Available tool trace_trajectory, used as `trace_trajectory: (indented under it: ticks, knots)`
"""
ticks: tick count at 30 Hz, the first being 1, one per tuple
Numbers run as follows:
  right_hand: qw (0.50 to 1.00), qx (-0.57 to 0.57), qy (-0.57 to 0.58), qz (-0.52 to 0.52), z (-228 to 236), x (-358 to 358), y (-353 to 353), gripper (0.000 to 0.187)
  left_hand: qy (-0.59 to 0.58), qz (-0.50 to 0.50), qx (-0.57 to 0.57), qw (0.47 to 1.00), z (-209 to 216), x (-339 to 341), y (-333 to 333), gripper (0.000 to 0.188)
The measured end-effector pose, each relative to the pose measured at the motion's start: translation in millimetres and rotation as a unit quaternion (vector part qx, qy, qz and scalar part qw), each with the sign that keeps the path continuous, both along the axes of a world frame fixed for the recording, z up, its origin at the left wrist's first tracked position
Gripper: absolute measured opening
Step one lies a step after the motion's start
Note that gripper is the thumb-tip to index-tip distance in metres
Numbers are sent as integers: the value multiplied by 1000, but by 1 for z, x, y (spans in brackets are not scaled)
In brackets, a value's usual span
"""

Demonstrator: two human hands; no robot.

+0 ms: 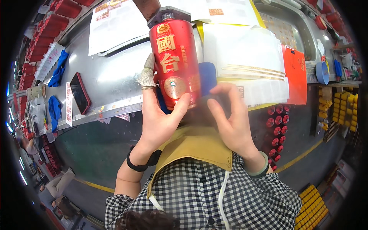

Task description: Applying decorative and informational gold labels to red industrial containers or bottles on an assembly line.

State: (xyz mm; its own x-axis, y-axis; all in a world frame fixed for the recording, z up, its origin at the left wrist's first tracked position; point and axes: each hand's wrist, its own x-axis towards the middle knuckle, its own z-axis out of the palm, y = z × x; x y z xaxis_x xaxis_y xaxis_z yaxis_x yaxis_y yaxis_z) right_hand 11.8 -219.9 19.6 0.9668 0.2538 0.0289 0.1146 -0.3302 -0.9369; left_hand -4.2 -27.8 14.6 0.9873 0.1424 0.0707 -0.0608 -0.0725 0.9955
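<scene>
A red bottle (pixel 173 65) with raised gold characters and a round gold emblem lies tilted in front of me. Its neck end meets a dark metal holder (pixel 168 16) on a brown arm. My left hand (pixel 161 115) grips the bottle's lower left side, thumb across its front. A knitted finger cover (pixel 148 74) sits on one of its fingers. Just off the bottle's lower right side, my right hand (pixel 234 119) is slightly blurred, thumb and forefinger apart with nothing visible between them. Behind the bottle shows a blue pad or cloth (pixel 207 76).
White label sheets (pixel 245 50) with thin gold strips lie on the metal bench at right, beside an orange-red sheet (pixel 294 74). A phone (pixel 80 93) and blue cloths (pixel 58 69) lie at left. Several red bottles (pixel 276 131) stand below the bench; yellow-topped items (pixel 345 109) fill racks at right.
</scene>
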Motion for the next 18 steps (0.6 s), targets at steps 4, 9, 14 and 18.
trace_trajectory:
  ticks: [4,9,14,18]
  knots:
    - [1000,20,5,9,-2,-1,0,20,35,19,-55,998,8,2,-10,98]
    - [999,38,18,19,0,1,1,21,16,9,-1,1000,1,2,-6,99]
    - [997,69,37,19,-3,-1,1,21,19,22,-6,1000,0,1,-8,100]
    - [998,44,35,5,-1,0,1,21,49,33,-28,998,4,1,-11,100]
